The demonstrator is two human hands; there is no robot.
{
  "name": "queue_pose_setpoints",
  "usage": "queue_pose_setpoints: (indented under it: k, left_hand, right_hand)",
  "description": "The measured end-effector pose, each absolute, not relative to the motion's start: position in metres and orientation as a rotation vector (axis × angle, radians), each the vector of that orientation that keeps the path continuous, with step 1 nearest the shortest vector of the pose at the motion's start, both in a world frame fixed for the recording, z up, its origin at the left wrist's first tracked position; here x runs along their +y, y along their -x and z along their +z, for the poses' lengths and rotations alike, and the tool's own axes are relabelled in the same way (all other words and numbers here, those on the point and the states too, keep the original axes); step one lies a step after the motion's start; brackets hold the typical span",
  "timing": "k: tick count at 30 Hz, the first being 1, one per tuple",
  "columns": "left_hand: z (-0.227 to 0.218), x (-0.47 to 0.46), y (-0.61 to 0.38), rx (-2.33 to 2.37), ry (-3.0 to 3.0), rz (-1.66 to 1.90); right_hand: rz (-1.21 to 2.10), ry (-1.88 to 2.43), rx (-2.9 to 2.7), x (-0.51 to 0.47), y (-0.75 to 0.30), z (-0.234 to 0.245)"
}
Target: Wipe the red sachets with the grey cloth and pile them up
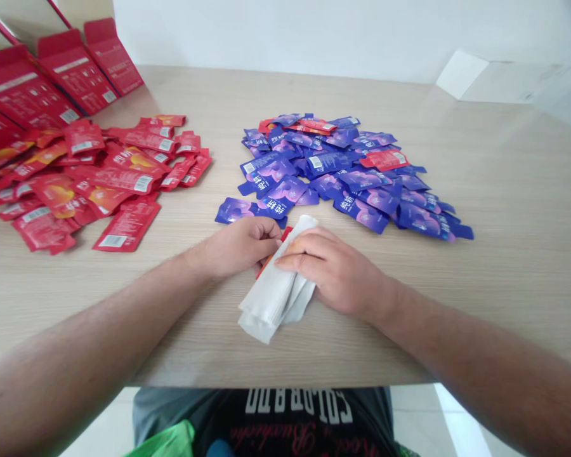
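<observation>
Near the table's front edge, my right hand grips a folded white bundle of thin, layered material, cloth or paper, I cannot tell which. Its lower end hangs loose, slightly fanned. My left hand is closed, its curled fingers at a red sachet that lies mostly hidden behind the bundle's left side. The two hands almost meet there. Just beyond them spreads a pile of purple-blue sachets, with a few red ones on top. Left of it lies a heap of red sachets.
Open red cartons stand in a row at the far left, against the red heap. A white box sits at the back right near the wall. The wooden table ends just before my lap.
</observation>
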State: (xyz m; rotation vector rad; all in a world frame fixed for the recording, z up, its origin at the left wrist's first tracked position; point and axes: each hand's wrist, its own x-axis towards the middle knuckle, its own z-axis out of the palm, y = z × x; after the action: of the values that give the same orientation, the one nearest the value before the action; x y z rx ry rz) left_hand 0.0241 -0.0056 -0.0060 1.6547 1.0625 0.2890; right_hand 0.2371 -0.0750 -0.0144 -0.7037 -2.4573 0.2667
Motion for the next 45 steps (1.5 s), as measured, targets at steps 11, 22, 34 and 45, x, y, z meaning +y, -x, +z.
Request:
queue_pose_setpoints:
  k: [11,22,34,45]
  left_hand:
    - [-0.007,-0.005,-0.023,1.009,-1.629,0.254]
    - [-0.006,-0.007,-0.023,1.039,-1.585,0.339]
    - [-0.005,-0.007,-0.024,1.061,-1.517,0.372]
    - [0.021,-0.009,-0.011,1.393,-2.120,0.567]
  right_hand:
    - [0.295,0.679,-2.455,-0.065,-0.244,-0.016]
    - [0.368,0.903,-2.422,-0.048,-0.272,-0.018]
    - [0.345,0.942,-2.390,-0.058,-0.263,-0.016]
    - [0.058,1.118,-2.067,-0.048,-0.287,0.001]
